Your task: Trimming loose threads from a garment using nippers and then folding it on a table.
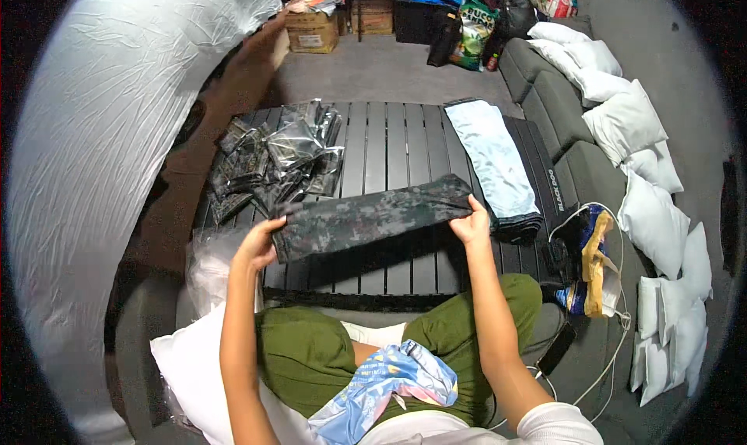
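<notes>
A long strip of dark camouflage cloth (369,221), flat and tube-like, is stretched out above the slatted black table (397,138). My left hand (260,244) pinches its left end, and my right hand (472,223) grips the right end, which sits a little higher. Beyond the left hand lies a heap of dark folded items in clear plastic bags (284,149). To the right, past my right hand, a stack of folded cloths (492,153) has a light blue piece on top and dark ones beneath.
A blue printed cloth (389,387) rests on my lap. Clear plastic bags (214,266) lie by my left knee. White pillows (654,219) line the grey sofa (587,176) at right, near a white cable, a phone (557,350) and a blue-and-gold bag (597,262). Cardboard boxes (311,33) stand far back.
</notes>
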`<state>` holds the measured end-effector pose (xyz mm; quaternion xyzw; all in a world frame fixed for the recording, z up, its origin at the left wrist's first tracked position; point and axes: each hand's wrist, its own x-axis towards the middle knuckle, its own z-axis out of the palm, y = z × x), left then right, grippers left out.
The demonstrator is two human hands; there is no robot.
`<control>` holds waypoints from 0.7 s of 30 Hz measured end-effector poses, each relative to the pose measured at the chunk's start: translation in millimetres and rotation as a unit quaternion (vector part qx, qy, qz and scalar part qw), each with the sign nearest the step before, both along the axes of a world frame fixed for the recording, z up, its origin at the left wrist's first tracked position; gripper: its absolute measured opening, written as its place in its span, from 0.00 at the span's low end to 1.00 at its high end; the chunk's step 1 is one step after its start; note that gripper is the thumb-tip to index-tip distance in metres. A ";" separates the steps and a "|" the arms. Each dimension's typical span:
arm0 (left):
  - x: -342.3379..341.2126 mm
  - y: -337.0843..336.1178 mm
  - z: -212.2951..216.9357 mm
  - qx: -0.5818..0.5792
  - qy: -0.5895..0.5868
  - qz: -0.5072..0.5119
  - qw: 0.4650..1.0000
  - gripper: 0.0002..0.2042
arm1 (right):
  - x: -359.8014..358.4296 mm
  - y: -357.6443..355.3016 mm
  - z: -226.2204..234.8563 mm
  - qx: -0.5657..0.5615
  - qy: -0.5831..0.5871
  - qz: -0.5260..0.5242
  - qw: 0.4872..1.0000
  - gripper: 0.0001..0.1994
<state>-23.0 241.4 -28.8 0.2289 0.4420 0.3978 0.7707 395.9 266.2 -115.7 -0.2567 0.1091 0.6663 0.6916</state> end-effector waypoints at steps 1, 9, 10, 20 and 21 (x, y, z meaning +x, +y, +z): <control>-10.2 -0.5 -21.6 -0.010 0.010 0.010 1.000 0.09 | -6.4 0.5 -8.1 -0.001 -0.003 0.012 1.000 0.15; -26.9 13.2 -71.6 -0.096 0.260 -0.048 0.960 0.10 | 58.3 -2.0 -92.1 0.051 -0.367 -0.017 0.929 0.13; -37.9 11.5 -83.0 -0.078 0.304 -0.049 0.948 0.11 | 56.1 0.5 -89.4 -0.006 -0.519 -0.014 0.854 0.13; -26.5 5.5 -116.5 0.067 0.691 0.087 0.715 0.25 | 17.6 23.6 -27.5 -0.100 -0.885 0.056 0.451 0.21; -24.1 3.2 -116.5 0.078 0.703 0.091 0.701 0.25 | 17.8 26.7 -28.9 -0.075 -0.875 0.049 0.475 0.18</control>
